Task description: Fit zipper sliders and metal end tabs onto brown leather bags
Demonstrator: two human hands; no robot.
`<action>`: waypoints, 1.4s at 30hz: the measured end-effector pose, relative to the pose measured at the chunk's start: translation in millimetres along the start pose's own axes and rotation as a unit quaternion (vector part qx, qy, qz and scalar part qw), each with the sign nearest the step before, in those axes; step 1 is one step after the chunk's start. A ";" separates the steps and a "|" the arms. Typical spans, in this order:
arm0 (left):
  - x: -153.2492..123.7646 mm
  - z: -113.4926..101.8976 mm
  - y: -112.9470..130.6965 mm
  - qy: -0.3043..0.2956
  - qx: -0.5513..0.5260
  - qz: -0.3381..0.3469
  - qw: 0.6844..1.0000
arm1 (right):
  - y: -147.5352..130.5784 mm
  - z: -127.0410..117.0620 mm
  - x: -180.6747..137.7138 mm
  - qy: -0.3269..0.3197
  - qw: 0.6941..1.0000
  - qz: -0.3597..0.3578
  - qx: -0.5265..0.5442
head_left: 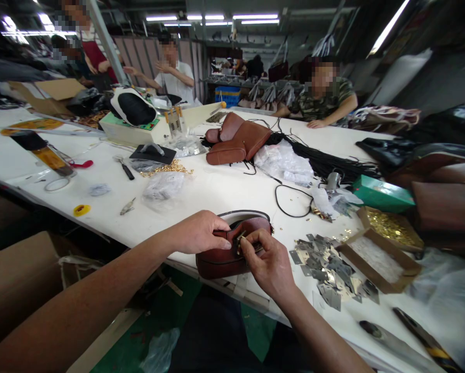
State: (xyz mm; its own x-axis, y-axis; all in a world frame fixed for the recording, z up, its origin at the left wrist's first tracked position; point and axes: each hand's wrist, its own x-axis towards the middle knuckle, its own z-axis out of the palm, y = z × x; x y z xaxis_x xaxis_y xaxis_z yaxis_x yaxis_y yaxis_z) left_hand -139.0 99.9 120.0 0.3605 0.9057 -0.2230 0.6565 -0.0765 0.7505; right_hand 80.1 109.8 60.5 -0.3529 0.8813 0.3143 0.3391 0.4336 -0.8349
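Note:
A brown leather bag (217,265) with dark edging lies at the table's near edge, partly hidden by both hands. My left hand (201,233) grips its upper edge, thumb on the outside and the other fingers out of sight behind the leather. My right hand (269,259) pinches a small brass-coloured metal piece (239,243) against the bag's front; whether it is fixed to the leather I cannot tell. To the right of my right hand lies a loose heap of flat metal plates (328,269).
Small cardboard boxes, one with gold-coloured hardware (391,228), stand at the right beside a green box (382,194). Pliers (426,331) lie near the right front. Brown bags (236,140) and black cords (333,163) lie farther back. Several co-workers (321,93) are across the table.

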 end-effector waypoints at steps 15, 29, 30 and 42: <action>-7.9 26.9 19.5 0.130 0.119 -0.026 0.984 | 5.5 4.5 -4.6 0.048 0.997 -0.045 -0.040; -6.7 48.0 22.3 0.175 0.166 0.005 0.970 | 22.7 -7.1 -1.0 -0.015 0.996 -0.090 0.011; -7.5 48.4 22.6 0.175 0.174 0.008 0.969 | 22.8 -5.6 -1.5 -0.008 0.996 -0.090 0.010; -18.8 51.8 22.8 0.180 0.187 0.062 0.964 | 12.5 -61.3 -0.3 -0.128 0.973 -0.191 0.001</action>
State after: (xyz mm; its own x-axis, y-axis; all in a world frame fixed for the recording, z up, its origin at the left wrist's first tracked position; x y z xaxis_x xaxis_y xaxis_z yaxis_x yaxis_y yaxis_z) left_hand -96.5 59.6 109.1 0.2429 0.9606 0.1353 0.8406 -0.2780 0.4648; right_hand 138.0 126.5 77.6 -0.6588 0.5802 0.4789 0.1389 0.7194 -0.6805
